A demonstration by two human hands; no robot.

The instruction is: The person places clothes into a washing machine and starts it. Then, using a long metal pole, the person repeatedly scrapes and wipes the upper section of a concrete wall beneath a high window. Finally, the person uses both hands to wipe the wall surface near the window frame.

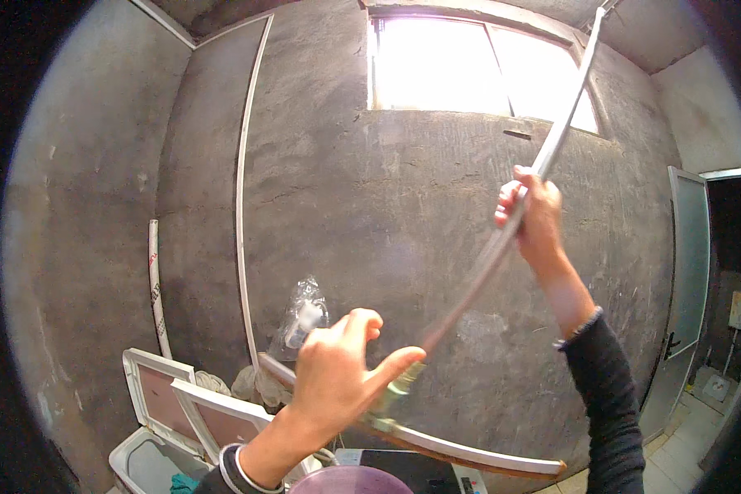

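Note:
A long pole point(568, 117) slants up from lower middle to the upper right, its top end near the ceiling. My right hand point(537, 210) grips it partway along. At its lower end a blurred green joint point(398, 389) meets a wide crossbar point(481, 454), white with a brown edge, like a floor squeegee's head. My left hand point(339, 364) is in front of the crossbar, fingers apart and thumb stretched towards the joint. Whether the thumb touches the pole cannot be told. Part of the crossbar is hidden behind that hand.
Below is a purple basin point(352, 481) by a dark-topped appliance point(407, 469). At lower left, a white tub point(136, 457) with raised lids point(160, 383) holds teal cloth point(184, 483). A clear plastic bag point(305, 309) hangs on the wall. A window point(438, 65) and door point(688, 265) stand beyond.

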